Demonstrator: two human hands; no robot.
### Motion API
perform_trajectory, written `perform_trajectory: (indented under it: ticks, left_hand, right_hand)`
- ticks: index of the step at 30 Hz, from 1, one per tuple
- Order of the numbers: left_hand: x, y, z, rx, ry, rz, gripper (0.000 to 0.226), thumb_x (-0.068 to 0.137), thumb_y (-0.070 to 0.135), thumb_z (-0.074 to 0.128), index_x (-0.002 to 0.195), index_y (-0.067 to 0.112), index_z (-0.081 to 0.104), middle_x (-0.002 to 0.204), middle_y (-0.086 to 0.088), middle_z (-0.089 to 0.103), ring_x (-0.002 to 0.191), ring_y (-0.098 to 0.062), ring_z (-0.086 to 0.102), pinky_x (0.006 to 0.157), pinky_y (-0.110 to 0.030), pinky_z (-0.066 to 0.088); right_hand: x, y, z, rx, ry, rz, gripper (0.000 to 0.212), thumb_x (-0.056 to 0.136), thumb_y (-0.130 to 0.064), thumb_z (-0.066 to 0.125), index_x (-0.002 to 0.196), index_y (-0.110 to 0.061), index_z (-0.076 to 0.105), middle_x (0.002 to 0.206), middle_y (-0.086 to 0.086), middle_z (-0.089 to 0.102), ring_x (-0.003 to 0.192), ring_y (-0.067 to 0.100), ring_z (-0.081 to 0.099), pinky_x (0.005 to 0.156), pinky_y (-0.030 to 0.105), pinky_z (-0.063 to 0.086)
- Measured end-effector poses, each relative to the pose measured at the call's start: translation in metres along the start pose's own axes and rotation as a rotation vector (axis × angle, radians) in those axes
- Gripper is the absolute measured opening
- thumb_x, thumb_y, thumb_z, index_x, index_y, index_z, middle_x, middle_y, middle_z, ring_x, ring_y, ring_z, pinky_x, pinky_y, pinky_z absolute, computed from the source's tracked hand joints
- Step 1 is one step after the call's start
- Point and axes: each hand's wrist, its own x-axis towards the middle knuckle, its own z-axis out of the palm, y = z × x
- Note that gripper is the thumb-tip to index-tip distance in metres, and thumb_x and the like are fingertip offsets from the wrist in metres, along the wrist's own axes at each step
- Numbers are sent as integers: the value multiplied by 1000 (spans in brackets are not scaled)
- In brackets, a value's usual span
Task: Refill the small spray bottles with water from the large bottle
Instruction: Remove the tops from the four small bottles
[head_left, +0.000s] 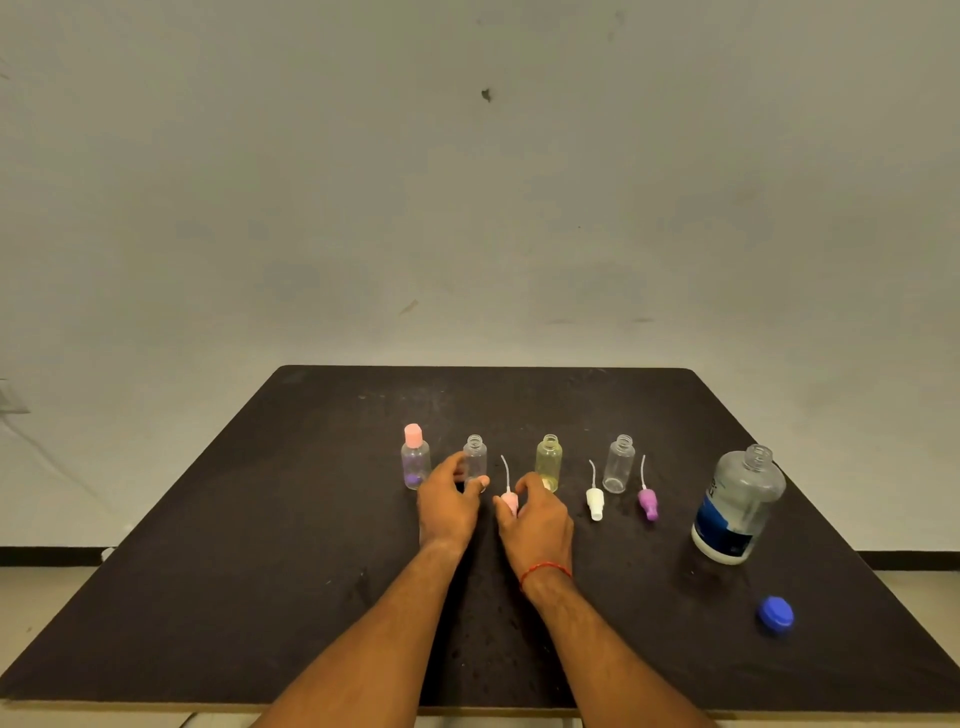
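- Table (311, 571), black and square, set against a pale wall (467, 182), seen from the person's own eye level looking down.
- Four small bottles stand upright in a row across the middle of the table.
- From the left: a capped bottle (415, 460) with a pink lid, a clear bottle (476, 457) with no top, a yellow bottle (549, 462) with no top, and a second clear open bottle (618, 463).
- Three spray tops are off their bottles, each with a thin white tube.
- White spray top (595, 503) and purple spray top (648, 504) lie on the table, one on either side of the last bottle.
- Pink spray top (509, 501) is pinched in the right hand (537, 517), its tube pointing up, between the second and third bottles.
- Left hand (449, 499) curls round the lower part of the first clear bottle, thumb at its base.
- One large bottle (737, 506) with a blue label stands open on the right, well apart from both hands.
- One blue cap (775, 613) lies on the table, nearer the person than the large bottle.
- One red thread (545, 569) circles the right wrist.
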Motion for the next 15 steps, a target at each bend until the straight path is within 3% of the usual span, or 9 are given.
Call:
perform_trajectory:
  ticks: [9,15]
  left_hand:
    - [-2,-1,-2,24,17,3,40,89,12,75,128,15,65,117,1,71,107,-8,64,97,-25,51]
    - [-1,0,-1,30,28,14,37,88,11,76,124,14,68,113,1,73,100,-5,63,92,-21,49]
  right_hand:
    - [0,1,4,-3,20,8,18,84,-30,64,77,-22,49,62,-4,56,59,14,56,59,33,50]
    - [1,2,5,14,14,16,18,82,-29,67,77,-21,52,66,-3,59,63,17,58,60,31,48]
